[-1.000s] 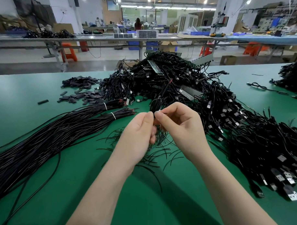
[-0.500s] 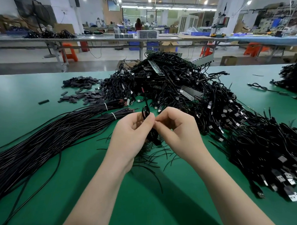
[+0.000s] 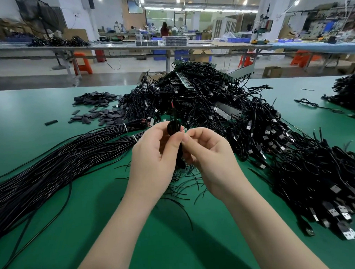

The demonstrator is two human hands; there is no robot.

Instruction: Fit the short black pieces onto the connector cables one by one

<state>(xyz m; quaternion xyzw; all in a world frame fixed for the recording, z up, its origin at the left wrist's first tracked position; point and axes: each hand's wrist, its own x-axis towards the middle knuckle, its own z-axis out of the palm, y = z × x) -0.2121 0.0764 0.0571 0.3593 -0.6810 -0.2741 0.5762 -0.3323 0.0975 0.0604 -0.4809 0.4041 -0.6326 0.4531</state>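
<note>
— Two hands meet at the centre of the frame, above the green table [image 3: 41,111]. The left hand [image 3: 153,155] has its thumb and fingers curled round a black cable [image 3: 174,127], gripping it where it loops just above the thumb.

— And the right hand [image 3: 209,155]?

— Its fingers are curled too, with thumb and forefinger pinching the same cable right beside the left thumb. The two thumbs nearly touch.

— What does the cable look like?

— Thin, black, glossy. It forms a small coil at the top of the grip, and one end rises straight up with a short red tip. Below the hands a darker length hangs between the palms; whether a short black piece already sits on it, I cannot tell.

— Where are the short black pieces?

— A loose heap of sleeves [image 3: 97,109] lies in the upper left of the table, flat, dark grey, matt, with one stray sleeve [image 3: 51,122] apart to the left.

— The other cables?

— A long tied bundle [image 3: 53,165] sweeps in from the left edge toward the hands. A tangled pile of connector cables [image 3: 263,135] with silver plugs fills the centre and right, touching the heap of sleeves at its left side. Loose wire offcuts [image 3: 182,186] lie on the table under the hands.
</note>
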